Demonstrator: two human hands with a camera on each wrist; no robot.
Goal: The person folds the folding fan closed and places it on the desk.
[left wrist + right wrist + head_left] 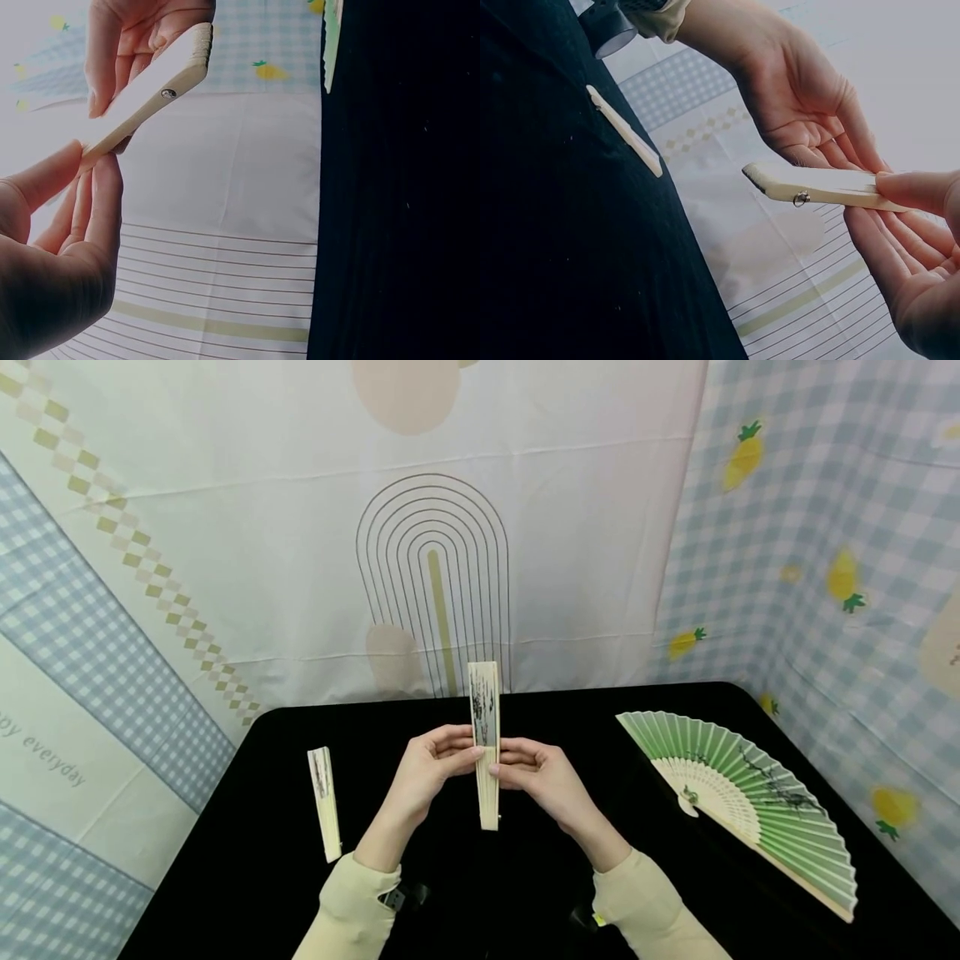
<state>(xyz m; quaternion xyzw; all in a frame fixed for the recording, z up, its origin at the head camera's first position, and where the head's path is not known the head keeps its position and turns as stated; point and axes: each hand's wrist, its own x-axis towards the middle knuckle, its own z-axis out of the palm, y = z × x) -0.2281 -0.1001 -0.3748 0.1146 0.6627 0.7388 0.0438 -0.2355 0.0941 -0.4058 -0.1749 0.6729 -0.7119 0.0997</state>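
A folded hand fan (487,785) is held upright between both hands in the middle of the head view. It has pale wooden ribs and a dark-patterned upper part. My left hand (435,760) pinches its left edge between thumb and fingers. On the opposite edge, my right hand (543,777) pinches it in the same way. Both wrist views show the fan's rivet end, with the small metal pivot on the pale guard (142,112) facing the left wrist camera. In the right wrist view the fan (825,187) lies between the two hands' fingers.
Another folded fan (325,806) lies on the black table (247,827) to the left. An opened green fan (780,793) with a branch pattern lies at the right. Behind the table hangs a pale patterned cloth (300,568); blue checked cloth (825,510) hangs at the right.
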